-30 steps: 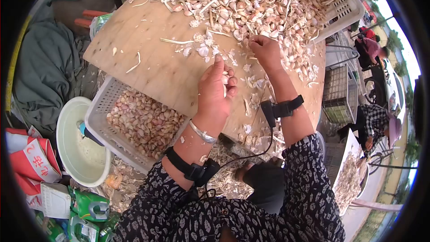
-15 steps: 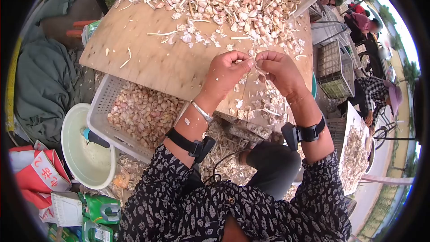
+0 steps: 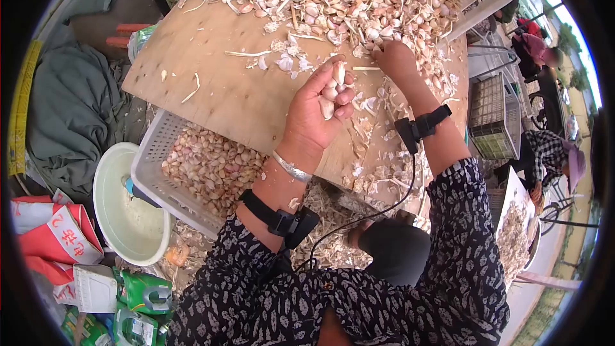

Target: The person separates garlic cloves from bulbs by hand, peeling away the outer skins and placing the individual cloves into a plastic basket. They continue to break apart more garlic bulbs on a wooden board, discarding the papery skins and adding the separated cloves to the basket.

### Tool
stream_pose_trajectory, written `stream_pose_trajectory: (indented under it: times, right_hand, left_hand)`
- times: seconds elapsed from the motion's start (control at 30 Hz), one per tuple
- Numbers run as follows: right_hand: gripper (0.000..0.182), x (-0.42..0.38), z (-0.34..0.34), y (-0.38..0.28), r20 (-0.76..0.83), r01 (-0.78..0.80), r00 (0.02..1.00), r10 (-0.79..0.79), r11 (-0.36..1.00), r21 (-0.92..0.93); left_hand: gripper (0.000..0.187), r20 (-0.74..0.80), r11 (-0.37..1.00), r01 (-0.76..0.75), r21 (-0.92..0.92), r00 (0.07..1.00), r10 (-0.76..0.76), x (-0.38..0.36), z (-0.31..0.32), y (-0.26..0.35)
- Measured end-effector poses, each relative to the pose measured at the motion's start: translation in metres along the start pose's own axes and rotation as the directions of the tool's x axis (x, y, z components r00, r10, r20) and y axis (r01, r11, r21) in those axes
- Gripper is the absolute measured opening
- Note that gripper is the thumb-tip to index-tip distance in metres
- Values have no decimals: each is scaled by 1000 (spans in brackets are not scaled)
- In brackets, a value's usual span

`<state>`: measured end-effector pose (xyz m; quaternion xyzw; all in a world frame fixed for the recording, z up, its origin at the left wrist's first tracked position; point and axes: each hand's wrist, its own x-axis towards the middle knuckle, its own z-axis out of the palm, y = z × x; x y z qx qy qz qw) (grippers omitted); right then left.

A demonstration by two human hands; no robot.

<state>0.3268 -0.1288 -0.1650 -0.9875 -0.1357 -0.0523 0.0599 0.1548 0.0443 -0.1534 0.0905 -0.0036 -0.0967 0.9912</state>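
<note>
Several pale garlic cloves (image 3: 329,93) lie in my left hand (image 3: 315,110), palm up, with the fingers curled round them over the wooden board (image 3: 224,96). My right hand (image 3: 396,61) reaches into the near edge of the big heap of garlic cloves (image 3: 359,0). Its fingertips point down among the cloves and are partly hidden, so what they grip, if anything, cannot be made out. Dry skins and thin stalks are scattered on the board around both hands.
A plastic crate (image 3: 154,160) of cloves stands below the board's left edge, beside a pale green basin (image 3: 109,218). A white basket (image 3: 490,0) is at the heap's right. Crates (image 3: 493,115) and a person in a checked shirt (image 3: 544,154) are farther right.
My hands were together with fingertips meeting; now they are apart. My left hand has turned palm up, showing cloves, and my right hand has moved forward to the heap.
</note>
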Motion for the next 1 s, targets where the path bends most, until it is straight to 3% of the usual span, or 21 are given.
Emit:
stream_pose_trajectory:
  times: [0.03, 0.1, 0.13, 0.2, 0.27, 0.3, 0.33, 0.37, 0.43, 0.47, 0.53, 0.6, 0.63, 0.67, 0.7, 0.77, 0.83, 0.87, 0.9, 0.97, 1.0]
  right_hand:
    - [22, 2, 8, -2, -44, 34, 998, -35, 999, -32]
    - [22, -2, 9, -9, -88, 53, 994, -59, 996, -68]
    - [21, -11, 9, -8, -120, 66, 990, -69, 997, -28]
    - [23, -38, -1, -3, -205, 134, 972, -116, 988, 77]
    - [28, -75, -8, -8, -188, 99, 981, -48, 957, 274]
    - [26, -91, -7, -9, -98, 47, 995, -1, 883, 468]
    - [21, -111, -14, -18, 49, -117, 991, 123, 632, 766]
    - [21, -124, -24, -28, 45, -116, 991, 128, 631, 767]
    - [18, -139, -43, -42, 81, -124, 985, 155, 296, 947]
    - [18, -135, -46, -43, 83, -126, 984, 155, 296, 947]
    - [14, -116, -48, -42, -265, 231, 964, 0, 487, 842]
    - [18, -72, -49, -10, -345, 110, 925, 162, 753, 648]
    - [22, -54, -62, 4, -133, -79, 980, 148, 903, 423]
    - [25, -36, -43, 24, -183, -43, 980, 82, 977, 210]
    - [25, -29, -29, 36, -178, -36, 981, 74, 977, 210]
    - [26, -19, -12, 47, -51, 62, 997, -64, 998, -33]
    - [26, -19, -7, 56, -83, 40, 996, -42, 999, -30]
    - [27, -24, -20, 56, 41, -111, 994, 103, 908, 405]
    - [27, -30, -27, 58, 215, -278, 960, 176, 620, 733]
    - [31, -55, -27, 58, 313, -315, 949, 31, 131, 940]
    - [31, -62, -29, 57, 318, -320, 947, 36, 127, 939]
  left_hand:
    - [22, 2, 1000, -3, 2, 1000, 3, 1, 0, 0]
    - [22, -168, 999, -40, 16, 985, 42, 1, 1, -3]
    - [22, -160, 1000, -18, 9, 987, 19, 1, 2, -6]
    - [22, -345, 996, -84, 27, 935, 88, 3, 2, -10]
    - [23, -337, 998, -55, 24, 940, 60, 3, -5, -14]
    - [24, -346, 997, -65, 29, 936, 71, 3, -12, -14]
    - [25, -322, 998, -49, 33, 945, 57, 4, -18, -14]
    - [25, -318, 998, -44, 35, 947, 53, 5, -16, -16]
    - [24, -450, 999, -40, 32, 892, 50, 4, -11, -23]
    - [24, -451, 999, -39, 31, 891, 49, 3, -10, -27]
    - [23, -353, 1000, 8, -23, 936, -16, 2, -8, -31]
    - [23, -349, 998, 24, -61, 936, -44, 0, -5, -33]
    - [22, -339, 995, 36, -98, 938, -68, 1, -4, -31]
    - [22, -340, 995, 28, -101, 938, -61, 3, -8, -30]
    - [23, -302, 993, 41, -114, 950, -74, 3, -12, -30]
    - [23, -265, 991, 49, -124, 961, -81, 5, -13, -29]
    - [19, -313, 995, 27, -92, 948, -55, 6, -7, -30]
    - [19, -313, 995, 26, -92, 948, -53, 7, -8, -29]
    - [17, -312, 998, 46, -30, 948, -53, 8, -10, -28]
    - [19, -361, 994, 43, 102, 932, -3, 3, -4, -34]
    - [19, -366, 994, 49, 101, 931, -8, -1, -3, -36]
